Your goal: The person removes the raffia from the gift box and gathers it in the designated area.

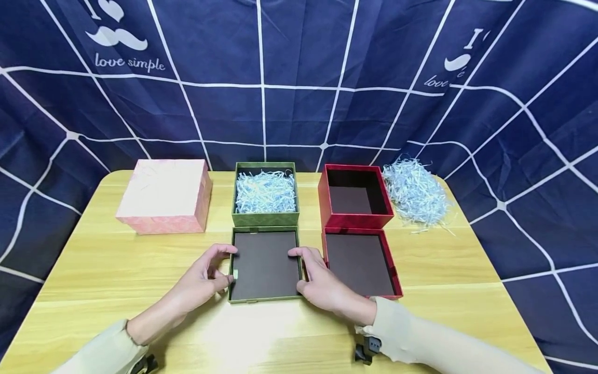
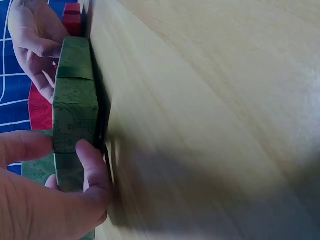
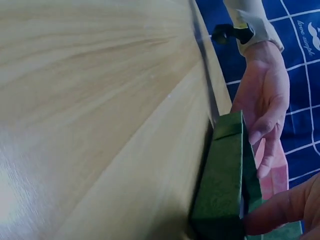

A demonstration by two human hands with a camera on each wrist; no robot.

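In the head view, a square green box lid (image 1: 267, 265) lies in front of the green box (image 1: 265, 220), its dark inside facing up. At the lid's left side my left hand (image 1: 198, 280) grips the wall between thumb and fingers. My right hand (image 1: 324, 284) holds the opposite wall the same way. The left wrist view shows the left thumb on the lid's green outer wall (image 2: 75, 125), near a ribbon tab. From the right wrist view, the lid (image 3: 222, 175) appears just over the tabletop. Blue shredded paper (image 1: 266, 192) fills much of the green box.
A closed pink box (image 1: 163, 195) stands at the back left. Right of the green box is an open red box (image 1: 357, 222), with its upturned red lid (image 1: 362, 262) in front, close to my right hand. Loose blue shredded paper (image 1: 416, 192) heaps at the back right.
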